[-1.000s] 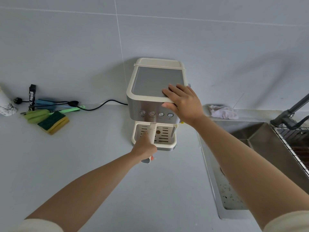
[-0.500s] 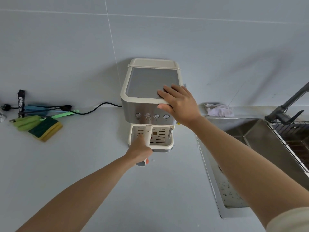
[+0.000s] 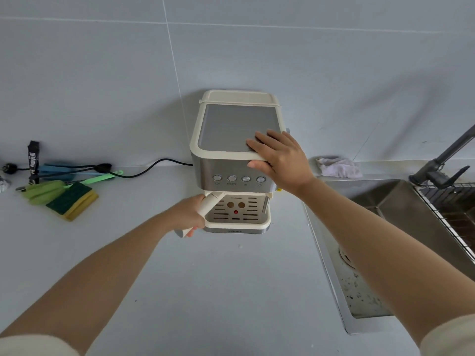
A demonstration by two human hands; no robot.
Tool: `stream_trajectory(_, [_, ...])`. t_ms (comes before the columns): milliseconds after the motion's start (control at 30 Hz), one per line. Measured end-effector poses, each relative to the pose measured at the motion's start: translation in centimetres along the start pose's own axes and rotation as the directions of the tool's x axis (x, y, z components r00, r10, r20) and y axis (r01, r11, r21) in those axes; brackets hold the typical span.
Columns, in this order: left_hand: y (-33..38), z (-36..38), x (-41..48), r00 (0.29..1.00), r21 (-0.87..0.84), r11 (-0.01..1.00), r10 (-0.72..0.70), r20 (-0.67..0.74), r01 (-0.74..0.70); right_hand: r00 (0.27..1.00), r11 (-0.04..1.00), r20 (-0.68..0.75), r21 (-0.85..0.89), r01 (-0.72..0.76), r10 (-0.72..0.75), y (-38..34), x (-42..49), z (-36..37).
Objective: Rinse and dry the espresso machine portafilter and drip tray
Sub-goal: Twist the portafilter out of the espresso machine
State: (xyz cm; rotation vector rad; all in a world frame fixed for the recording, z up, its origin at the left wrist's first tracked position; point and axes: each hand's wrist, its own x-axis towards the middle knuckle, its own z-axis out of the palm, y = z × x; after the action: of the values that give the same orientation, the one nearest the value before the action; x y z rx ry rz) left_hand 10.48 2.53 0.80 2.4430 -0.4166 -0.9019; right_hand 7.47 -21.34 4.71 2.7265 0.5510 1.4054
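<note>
A cream and steel espresso machine (image 3: 228, 140) stands against the wall on the grey counter. My right hand (image 3: 280, 158) rests on its top front right corner, fingers flat on the lid and thumb on the front edge. My left hand (image 3: 189, 214) grips the cream portafilter handle (image 3: 212, 201), which angles out to the left from under the machine's head. The portafilter's basket end is hidden under the machine. The cream drip tray (image 3: 239, 223) with its slotted grate sits in the machine's base, a red float showing in the middle.
A steel sink (image 3: 380, 209) lies to the right, with a dark faucet (image 3: 442, 160) and a wire rack (image 3: 452, 214) beyond it. A pale cloth (image 3: 336, 168) lies behind the sink. Sponges (image 3: 69, 201), brushes and a black power cord (image 3: 151, 165) lie at the left.
My left hand has swung the portafilter handle from pointing straight forward to angling left, uncovering the drip tray's grate. My right hand stays on the machine's top.
</note>
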Motion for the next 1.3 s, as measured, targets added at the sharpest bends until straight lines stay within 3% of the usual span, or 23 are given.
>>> stream_trajectory(200, [-1.1, -2.5, 1.7, 0.999, 0.126, 0.991, 0.035, 0.029, -0.038, 1.000, 0.999, 0.028, 0.032, -0.005, 0.004, 0.2, -0.1, 0.0])
stream_trajectory(567, [-2.8, -3.9, 4.5, 0.996, 0.149, 0.987, 0.054, 0.067, -0.063, 0.998, 1.000, 0.065, 0.012, -0.021, 0.020, 0.0, -0.1, -0.2])
stream_trajectory(767, [-5.0, -4.4, 4.4, 0.997, 0.309, 0.951, 0.000, 0.071, -0.022, 0.998, 1.000, 0.062, 0.018, -0.022, 0.021, -0.4, 0.3, -0.7])
stream_trajectory(1133, [-9.2, 0.5, 1.1, 0.995, 0.124, 0.992, 0.004, 0.098, -0.016, 0.990, 0.997, 0.117, 0.013, -0.078, 0.076, -1.3, 0.7, -1.6])
stream_trajectory(1300, [-9.1, 3.6, -0.8, 0.993, 0.111, 0.994, -0.015, 0.119, 0.001, 0.952, 0.983, 0.252, 0.020, -0.184, 0.173, -1.8, 0.7, -2.0])
